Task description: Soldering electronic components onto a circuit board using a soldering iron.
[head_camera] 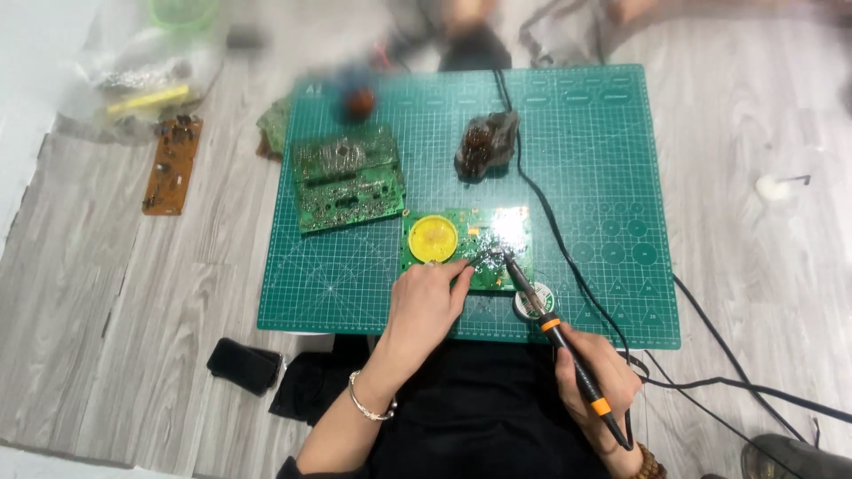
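Green, gridded cutting mat (355,293), flat and matte, laid on pale grey wood-grain floor (115,293). Near the mat's front edge, a small green circuit board (484,232), rectangular, speckled with shiny solder, carrying a round yellow disc (433,238) on its left part. Further back and to the left on the mat, a larger green circuit board (348,177), rough with dense silvery joints. Toward the mat's back centre, a dark lumpy brown-and-grey object (486,145), glossy; too blurred to tell more.

Left hand (426,297) resting on the mat's front portion, fingers bunched together and pressed to the small board's lower edge, fingertips touching it just right of the yellow disc; a silvery bracelet (368,404) round the wrist. Right hand (593,372) past the mat's front edge, closed round a black soldering iron with orange rings (568,355), slender and tilted, metal tip meeting the small board close beside the left fingertips. A small round tin (531,303) just under the iron's shaft, on the mat beside the board's front right corner.

Black cable (568,266) snaking across the mat's right half and off onto the floor. Left of the mat, a narrow orange-brown circuit board (173,164) lying well apart on the floor; a black flat object (244,365) off the mat's front left corner. Bare mat surface in the front left and right rear areas.
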